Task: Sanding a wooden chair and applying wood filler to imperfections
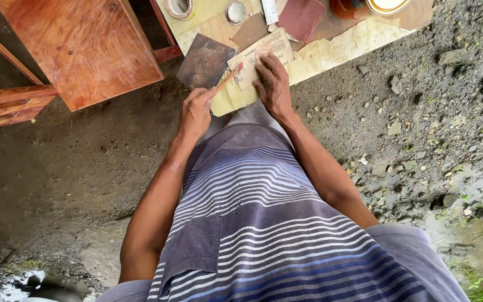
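Striped cloth (264, 223) fills the foreground. Beyond it, the left hand (195, 112) is clenched around a thin reddish stick (226, 81), while the right hand (274, 84) lies flat, fingers spread, pressing a pale printed paper sheet (264, 53). Just left sits a dark sandpaper square (203, 60); farther off, a round tin (179, 6) stands on cardboard (331, 47).

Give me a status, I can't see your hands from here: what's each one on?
Left hand gripping thin stick, tip on paper sheet. Right hand flat, pinning sheet. Dark sanding sheet alongside; nothing blocking.
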